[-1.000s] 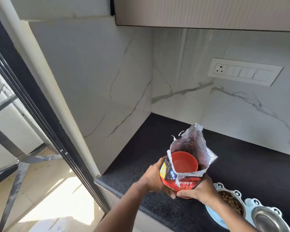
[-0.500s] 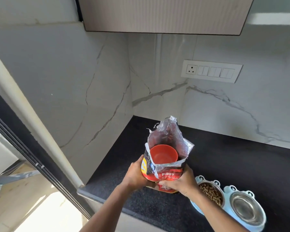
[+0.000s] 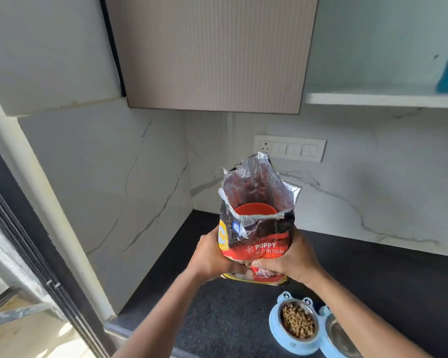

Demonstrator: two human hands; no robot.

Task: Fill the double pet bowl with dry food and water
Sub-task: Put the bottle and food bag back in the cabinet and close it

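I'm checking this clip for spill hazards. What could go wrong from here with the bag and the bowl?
1. The food bag, gripped by the left hand and right hand, is open at the top with an orange cup loose inside; a tilt could spill kibble.
2. The bag seems to be held above the counter, close to the pet bowl; setting it down carelessly might knock the bowl.
3. The bowl sits near the counter's front edge, so a nudge could push it off.

Two bare forearms show, with no sleeve on either up to the frame's lower edge. The left hand (image 3: 209,257) and the right hand (image 3: 286,262) carry no glove, ring, watch or band. A short thumbnail shows on the right hand.
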